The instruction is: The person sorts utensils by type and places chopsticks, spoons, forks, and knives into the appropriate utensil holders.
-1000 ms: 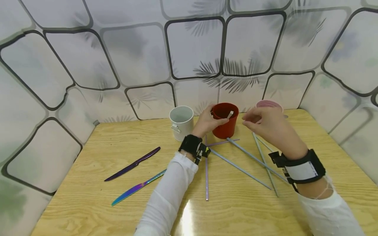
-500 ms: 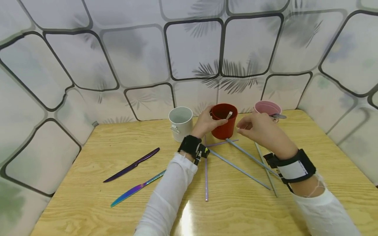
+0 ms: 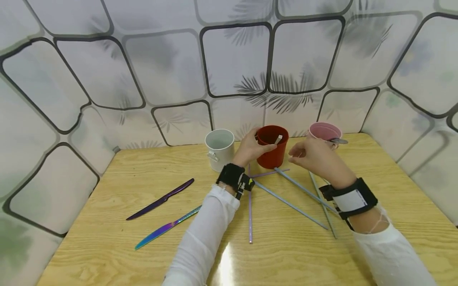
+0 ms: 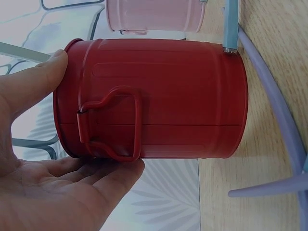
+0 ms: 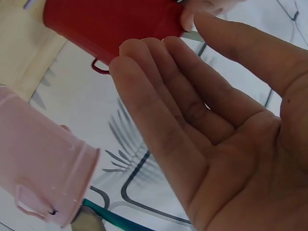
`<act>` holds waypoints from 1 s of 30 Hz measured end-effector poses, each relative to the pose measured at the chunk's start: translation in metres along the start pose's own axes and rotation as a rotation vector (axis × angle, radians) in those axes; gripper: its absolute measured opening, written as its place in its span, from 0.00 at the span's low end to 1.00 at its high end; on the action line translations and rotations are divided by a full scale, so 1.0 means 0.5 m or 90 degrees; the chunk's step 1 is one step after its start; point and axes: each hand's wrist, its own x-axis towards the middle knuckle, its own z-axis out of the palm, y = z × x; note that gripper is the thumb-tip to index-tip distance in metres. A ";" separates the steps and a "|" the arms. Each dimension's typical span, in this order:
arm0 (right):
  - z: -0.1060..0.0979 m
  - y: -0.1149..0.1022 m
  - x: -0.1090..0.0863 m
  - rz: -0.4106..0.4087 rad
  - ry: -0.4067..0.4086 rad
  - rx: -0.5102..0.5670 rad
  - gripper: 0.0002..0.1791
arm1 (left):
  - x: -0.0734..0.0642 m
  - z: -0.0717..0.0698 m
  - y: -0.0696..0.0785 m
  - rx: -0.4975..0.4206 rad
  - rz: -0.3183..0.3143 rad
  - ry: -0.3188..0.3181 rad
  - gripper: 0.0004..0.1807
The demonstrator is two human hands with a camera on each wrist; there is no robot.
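Note:
My left hand (image 3: 250, 149) holds the red bucket (image 3: 270, 159) at its left side, with the thumb (image 4: 53, 67) at the rim and the fingers along the wall under the small wire handle (image 4: 137, 125). A pale flat utensil end (image 3: 278, 139) sticks out of the bucket's mouth. Just to the right, my right hand (image 3: 316, 157) hovers with nothing in it; its palm shows in the right wrist view, fingers relaxed and thumb apart. Behind that hand stands the pink bucket (image 3: 323, 130), partly hidden, a dark utensil end (image 3: 338, 141) jutting over its rim.
A white bucket (image 3: 219, 149) stands left of my left hand. In front of the buckets lie several crossing thin sticks, among them a purple one (image 3: 250, 222) and a light blue one (image 3: 293, 206). A purple knife (image 3: 161, 200) and a rainbow-coloured knife (image 3: 162, 229) lie at left.
My right hand has shifted left and slightly down, away from the pink bucket's mouth toward the red bucket, uncovering the dark utensil end. My left hand has stayed on the red bucket.

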 end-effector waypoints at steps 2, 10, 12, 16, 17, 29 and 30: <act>0.009 0.010 0.006 -0.005 -0.004 0.000 0.09 | 0.000 0.001 -0.001 -0.003 -0.001 0.002 0.40; 0.059 0.044 0.020 -0.010 -0.048 -0.004 0.08 | -0.002 0.003 0.001 -0.024 -0.001 0.000 0.39; 0.073 0.049 0.023 -0.005 -0.068 -0.003 0.08 | -0.004 0.003 0.001 -0.030 -0.003 0.000 0.39; 0.096 0.057 0.029 -0.001 -0.088 -0.008 0.07 | -0.006 0.001 0.002 -0.037 -0.008 0.003 0.40; 0.099 0.058 0.029 0.002 -0.089 -0.010 0.07 | -0.006 0.001 0.002 -0.038 -0.006 0.003 0.40; 0.123 0.066 0.027 0.023 -0.118 -0.027 0.05 | -0.001 0.000 0.000 -0.020 0.007 0.004 0.38; 0.126 0.067 0.027 0.021 -0.117 -0.029 0.05 | -0.002 0.000 0.000 -0.023 0.006 0.002 0.38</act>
